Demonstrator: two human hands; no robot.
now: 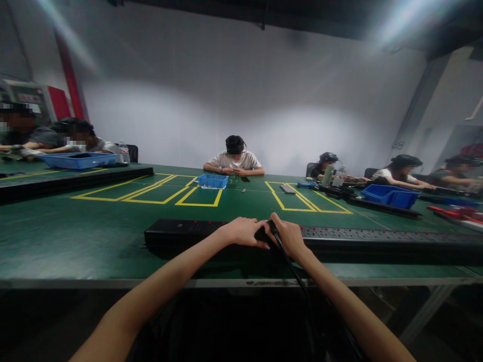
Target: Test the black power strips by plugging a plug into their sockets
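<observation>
Here, both my hands meet on the long black power strip (181, 232), which lies along the near edge of the green table (94, 236). My right hand (289, 236) is closed around a black cable (292, 271) where it reaches the strip. My left hand (245, 232) curls its fingers against the dark plug (263, 234) between the 2 hands; whether it truly grips, I cannot tell.

Blue tray (213, 181) mid-table; yellow tape outlines (151, 193) beside.
</observation>
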